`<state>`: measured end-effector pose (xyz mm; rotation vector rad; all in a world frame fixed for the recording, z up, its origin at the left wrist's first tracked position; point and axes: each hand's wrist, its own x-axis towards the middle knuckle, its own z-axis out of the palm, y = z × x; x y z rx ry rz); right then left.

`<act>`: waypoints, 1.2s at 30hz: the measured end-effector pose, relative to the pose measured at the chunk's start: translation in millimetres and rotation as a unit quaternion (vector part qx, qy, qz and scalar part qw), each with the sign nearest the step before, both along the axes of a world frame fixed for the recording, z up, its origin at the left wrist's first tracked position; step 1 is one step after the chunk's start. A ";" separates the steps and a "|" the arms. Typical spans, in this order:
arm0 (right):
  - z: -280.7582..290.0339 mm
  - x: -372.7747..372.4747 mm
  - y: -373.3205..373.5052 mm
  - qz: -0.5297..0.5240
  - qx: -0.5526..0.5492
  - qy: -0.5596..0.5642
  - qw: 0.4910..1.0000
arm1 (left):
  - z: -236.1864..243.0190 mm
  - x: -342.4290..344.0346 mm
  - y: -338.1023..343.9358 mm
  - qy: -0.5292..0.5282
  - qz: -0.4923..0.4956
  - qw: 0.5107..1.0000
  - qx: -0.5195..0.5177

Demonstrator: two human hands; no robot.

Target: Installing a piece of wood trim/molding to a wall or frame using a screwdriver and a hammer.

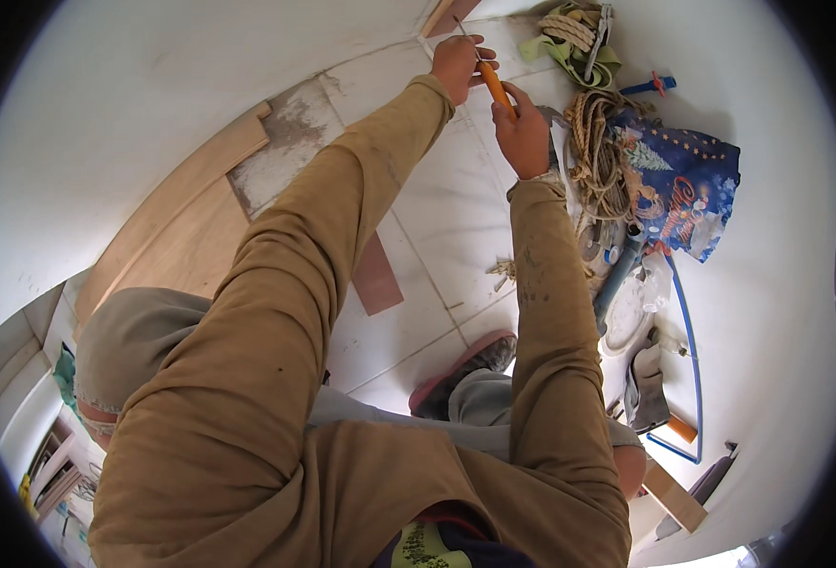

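Note:
Both my arms reach forward over the tiled floor, toward the far corner. In my right hand (522,133) is the rear end of an orange-handled tool (496,87), gripped with the thumb along it. A thin shaft runs forward from the handle, so it looks like a screwdriver, though its tip is hard to make out. My left hand (456,68) closes around the front of the tool, where handle and shaft meet, with its fingers curled at the shaft. Just beyond, a reddish-brown board (448,17) stands at the wall.
Wooden planks (195,232) lie along the left wall, and a short reddish strip (376,275) rests on the tiles (427,227). Coiled rope (596,156), a green strap (603,66), a blue printed bag (683,180) and a white bucket (626,322) crowd the right side. My shoe (465,374) is below.

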<state>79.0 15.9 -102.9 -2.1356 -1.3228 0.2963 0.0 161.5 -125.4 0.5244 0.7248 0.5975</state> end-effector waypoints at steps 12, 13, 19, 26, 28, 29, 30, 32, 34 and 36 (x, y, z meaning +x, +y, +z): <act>12.7 27.7 5.4 -0.026 -0.059 0.223 0.973 | -7.6 9.1 10.1 -0.014 0.020 0.999 0.022; 13.7 29.2 6.4 -0.023 -0.060 0.220 0.973 | -10.9 11.5 11.3 -0.009 0.023 0.999 0.022; -4.4 12.0 -8.2 0.059 0.000 -0.201 0.978 | -39.4 10.6 18.4 -0.027 0.061 0.990 0.122; -18.3 17.9 -9.4 0.052 0.065 -0.211 0.974 | -58.5 -2.8 24.4 -0.009 -0.062 0.962 0.264; -22.0 26.6 -7.3 0.094 0.108 -0.222 0.964 | -61.5 1.2 23.4 -0.045 -0.042 0.963 0.262; -11.5 26.9 -8.6 0.015 0.039 0.043 0.998 | -62.9 3.5 21.5 -0.037 -0.035 0.964 0.262; 1.0 22.6 -3.6 -0.060 -0.035 0.308 0.949 | -71.9 3.7 29.1 -0.022 -0.027 0.965 0.260; 31.1 49.5 13.5 -0.066 -0.051 0.577 0.812 | -92.2 4.5 41.7 -0.036 -0.003 0.944 0.328; 41.9 70.7 10.6 -0.035 -0.078 0.595 0.799 | -67.7 16.4 22.4 -0.080 0.009 0.948 0.308; 24.3 39.9 9.2 0.005 -0.089 0.447 0.890 | -74.7 5.0 38.3 0.012 -0.023 0.973 0.228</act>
